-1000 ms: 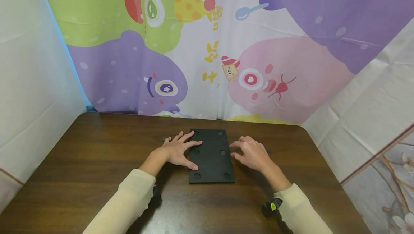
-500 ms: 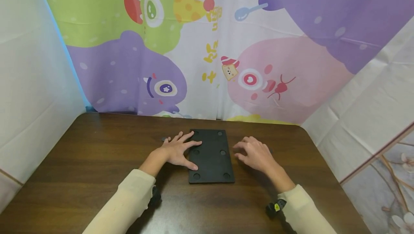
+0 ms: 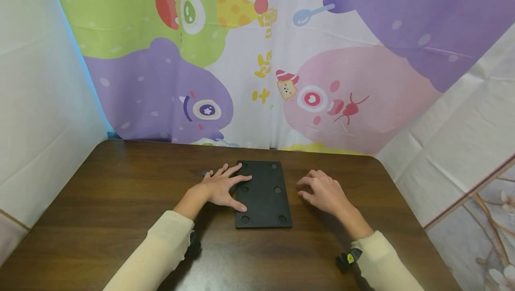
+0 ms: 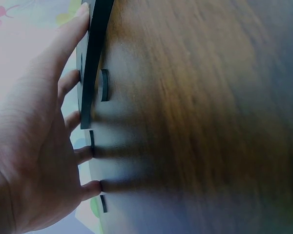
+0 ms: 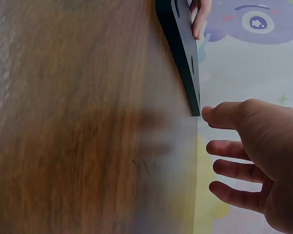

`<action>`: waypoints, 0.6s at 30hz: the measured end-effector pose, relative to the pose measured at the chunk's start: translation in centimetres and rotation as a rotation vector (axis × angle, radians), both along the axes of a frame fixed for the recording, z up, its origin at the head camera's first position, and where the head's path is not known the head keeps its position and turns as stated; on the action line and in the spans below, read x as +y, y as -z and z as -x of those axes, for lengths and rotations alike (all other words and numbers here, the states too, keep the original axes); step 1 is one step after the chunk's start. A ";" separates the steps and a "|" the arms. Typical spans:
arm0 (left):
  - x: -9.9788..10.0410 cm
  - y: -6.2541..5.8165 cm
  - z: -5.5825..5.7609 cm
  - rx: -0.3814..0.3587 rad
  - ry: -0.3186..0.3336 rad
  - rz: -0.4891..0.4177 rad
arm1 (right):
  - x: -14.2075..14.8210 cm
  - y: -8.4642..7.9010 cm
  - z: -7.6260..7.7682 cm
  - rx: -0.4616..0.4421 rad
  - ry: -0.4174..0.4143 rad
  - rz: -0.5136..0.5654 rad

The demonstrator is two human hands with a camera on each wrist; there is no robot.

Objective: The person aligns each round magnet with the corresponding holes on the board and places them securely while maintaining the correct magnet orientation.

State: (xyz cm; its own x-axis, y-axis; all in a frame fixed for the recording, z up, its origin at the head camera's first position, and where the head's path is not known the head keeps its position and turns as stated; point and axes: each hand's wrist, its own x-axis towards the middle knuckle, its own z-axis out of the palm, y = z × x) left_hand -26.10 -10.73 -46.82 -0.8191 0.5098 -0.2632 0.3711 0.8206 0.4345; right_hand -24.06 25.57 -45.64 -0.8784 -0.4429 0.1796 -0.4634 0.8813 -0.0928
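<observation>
A flat black rectangular board (image 3: 262,204) with several round recesses lies on the table. My left hand (image 3: 219,190) spreads its fingers over the board's left side, the thumb and two fingertips resting on top. In the left wrist view, small dark discs (image 4: 104,86) lie on the wood beside the board, near the outer fingertips of that hand. My right hand (image 3: 325,192) is just right of the board, apart from it. Its fingers bend loosely and hold nothing, with gaps between thumb and fingers in the right wrist view.
The brown wooden table (image 3: 120,219) has rounded back corners. A curtain (image 3: 249,116) printed with cartoon creatures hangs behind its back edge. White cloth (image 3: 44,116) closes off the left side, and more cloth hangs on the right.
My right hand has drawn away from the board's right edge, moving rightward. It now covers the spot where a small dark disc showed earlier. My left hand and the board have stayed put.
</observation>
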 end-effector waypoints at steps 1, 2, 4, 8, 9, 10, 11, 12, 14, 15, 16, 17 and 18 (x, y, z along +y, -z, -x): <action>0.0 0.0 0.0 0.000 0.000 -0.001 | 0.1 0.0 0.0 -0.001 0.001 0.001; 0.0 0.0 0.0 -0.003 -0.001 -0.001 | 0.2 0.0 0.0 -0.002 0.004 0.002; 0.0 0.3 0.2 -0.004 -0.004 -0.006 | 0.5 -0.1 0.1 -0.006 0.008 0.006; 0.0 0.7 0.5 -0.015 -0.009 -0.012 | 1.2 -0.1 0.2 0.004 0.015 0.010; 0.0 0.9 0.5 -0.016 -0.011 -0.015 | 1.3 -0.1 0.2 0.008 0.016 0.009; 0.0 0.9 0.6 -0.019 -0.011 -0.015 | 1.5 -0.1 0.2 0.014 0.018 0.008; 0.0 0.9 0.6 -0.017 -0.011 -0.015 | 1.7 -0.1 0.2 0.022 0.018 0.006; -0.1 0.9 0.6 -0.017 -0.011 -0.015 | 1.8 -0.1 0.2 0.026 0.021 0.005; -0.1 1.0 0.6 -0.018 -0.012 -0.015 | 2.1 -0.1 0.2 0.035 0.024 0.001; -0.1 1.0 0.6 -0.015 -0.011 -0.016 | 2.2 -0.1 0.2 0.039 0.024 -0.002; -0.1 0.9 0.6 -0.015 -0.011 -0.016 | 2.3 -0.1 0.2 0.040 0.025 -0.004; -0.1 0.8 0.5 -0.012 -0.009 -0.018 | 2.4 -0.1 0.2 0.040 0.026 -0.006; -0.1 0.7 0.5 -0.018 -0.008 -0.017 | 2.5 -0.1 0.2 0.038 0.028 -0.009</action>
State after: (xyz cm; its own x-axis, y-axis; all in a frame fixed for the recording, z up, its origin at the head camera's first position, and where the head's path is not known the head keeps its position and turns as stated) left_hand -26.60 -10.85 -47.51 -0.8185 0.5073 -0.2697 0.3562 0.8163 0.4547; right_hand -24.26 28.04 -45.51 -0.8832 -0.4196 0.2096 -0.4412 0.8948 -0.0677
